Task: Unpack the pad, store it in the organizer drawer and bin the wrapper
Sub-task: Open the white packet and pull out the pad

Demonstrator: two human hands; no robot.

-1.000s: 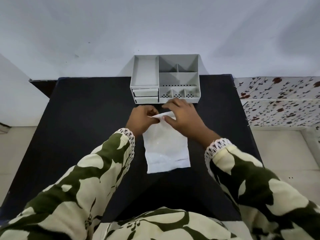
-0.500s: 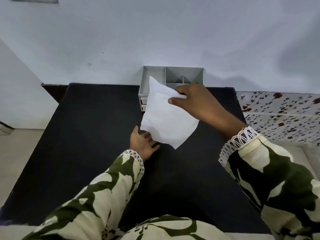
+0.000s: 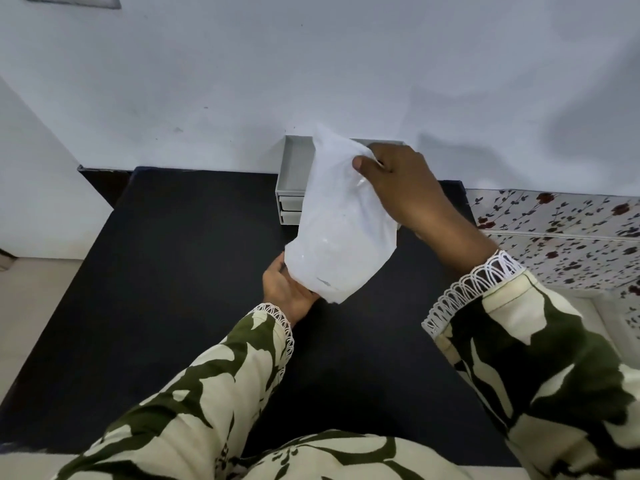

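Now our right hand (image 3: pixel 398 188) pinches the wrapper (image 3: pixel 341 220) aloft, left hand (image 3: pixel 287 289) seemingly gripping its bottom; the pad could drop onto the bench (image 3: pixel 173 271).

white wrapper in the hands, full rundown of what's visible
The white wrapper looks like thin, slightly glossy, translucent plastic film, crinkled, roughly rectangular. It is lifted off the black table, hanging tilted in front of the grey organizer and hiding much of it. The right hand pinches its upper edge; the left hand meets its lower corner from below. Whether the pad is still inside cannot be told.
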